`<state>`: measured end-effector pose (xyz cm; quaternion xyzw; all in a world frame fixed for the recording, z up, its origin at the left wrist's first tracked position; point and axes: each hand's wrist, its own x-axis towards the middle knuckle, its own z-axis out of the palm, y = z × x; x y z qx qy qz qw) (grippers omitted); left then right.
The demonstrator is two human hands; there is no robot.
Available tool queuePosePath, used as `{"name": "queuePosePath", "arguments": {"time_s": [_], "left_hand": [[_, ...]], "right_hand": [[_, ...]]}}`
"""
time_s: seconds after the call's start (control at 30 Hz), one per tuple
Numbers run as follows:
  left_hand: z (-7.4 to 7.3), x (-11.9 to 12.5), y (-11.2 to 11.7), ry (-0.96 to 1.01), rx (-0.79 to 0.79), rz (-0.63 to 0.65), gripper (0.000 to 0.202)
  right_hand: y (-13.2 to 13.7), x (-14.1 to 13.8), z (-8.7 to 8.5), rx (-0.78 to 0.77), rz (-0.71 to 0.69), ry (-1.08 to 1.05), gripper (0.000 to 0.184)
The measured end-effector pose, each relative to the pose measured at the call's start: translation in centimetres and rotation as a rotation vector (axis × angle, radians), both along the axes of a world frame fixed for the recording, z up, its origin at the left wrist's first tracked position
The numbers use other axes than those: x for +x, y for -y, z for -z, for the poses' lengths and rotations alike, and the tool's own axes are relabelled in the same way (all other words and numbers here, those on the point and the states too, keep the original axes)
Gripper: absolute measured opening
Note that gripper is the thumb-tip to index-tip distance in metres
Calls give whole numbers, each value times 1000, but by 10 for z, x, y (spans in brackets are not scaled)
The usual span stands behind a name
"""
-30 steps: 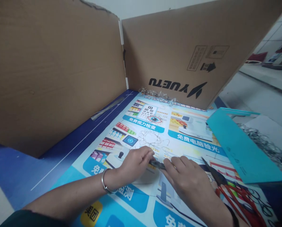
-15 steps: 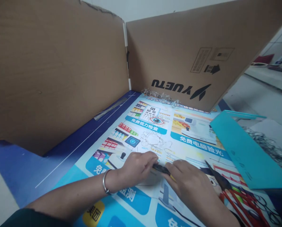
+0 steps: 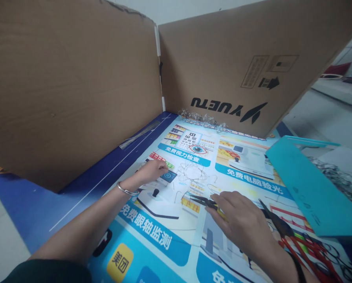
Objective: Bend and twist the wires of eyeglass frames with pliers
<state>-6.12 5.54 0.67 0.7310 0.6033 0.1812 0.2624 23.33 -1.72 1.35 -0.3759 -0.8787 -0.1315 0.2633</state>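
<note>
My right hand (image 3: 242, 218) is wrapped round needle-nose pliers (image 3: 205, 201) with dark jaws and a bit of yellow handle showing. The jaws point left and stand slightly apart, beside a thin bent piece of wire (image 3: 182, 195) over the printed sheet (image 3: 176, 251). Farther forward and to the left, my left hand (image 3: 153, 171) is closed, its fingertips pressed together. Whatever is in that pinch, if anything, is too small to make out. Just right of it lies a loose ring of thin wire (image 3: 192, 171).
Scissors (image 3: 277, 224) with red handles lie at the lower right, near a turquoise box (image 3: 311, 188) with tangled wire (image 3: 338, 177) behind its side. Cardboard panels (image 3: 84, 90) stand at the left and back. Clear twisted pieces (image 3: 202, 118) line the back panel; thin straight strips (image 3: 139, 135) lie left.
My left hand has moved away from the pliers, forward and to the left. The plier jaws, covered before, now show. My right hand has barely moved.
</note>
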Motion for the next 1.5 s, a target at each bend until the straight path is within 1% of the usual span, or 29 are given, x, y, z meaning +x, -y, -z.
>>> {"name": "queuePosePath", "arguments": {"time_s": [0.1, 0.2, 0.27, 0.4, 0.5, 0.57, 0.7, 0.9, 1.07, 1.2, 1.3, 1.4, 1.5], "left_hand": [[5, 3, 2, -38, 37, 4, 14], [4, 5, 4, -76, 41, 3, 14], [-1, 7, 6, -111, 70, 27, 14], [-16, 15, 17, -203, 225, 54, 14], [-25, 27, 32, -261, 180, 151, 19], [-27, 36, 42, -326, 145, 204, 19], [-24, 51, 54, -492, 150, 213, 22], [-17, 58, 58, -562, 156, 225, 29], [-21, 65, 64, -654, 151, 279, 25], [-24, 69, 67, -677, 150, 284, 22], [-19, 68, 65, -674, 157, 278, 20], [-13, 65, 63, -664, 170, 269, 22], [-10, 62, 62, -640, 153, 237, 23]], "right_hand": [[-1, 1, 0, 0, -12, -3, 22], [-1, 1, 0, -8, -12, 9, 22], [-1, 1, 1, -3, -8, 14, 23], [-2, 1, 0, 11, 1, 22, 23], [-3, 1, 0, 9, 9, 35, 24], [-3, 1, 0, -1, 13, 44, 23], [-3, 1, 1, -11, 23, 47, 23], [-2, 1, 0, -14, 12, 44, 24], [-1, 2, 3, -32, 15, 61, 22], [0, 2, 2, -47, 11, 80, 23], [1, 1, 0, -55, 10, 80, 23], [0, 1, -1, -62, 17, 82, 23], [-1, 2, 1, -67, 24, 88, 22]]}}
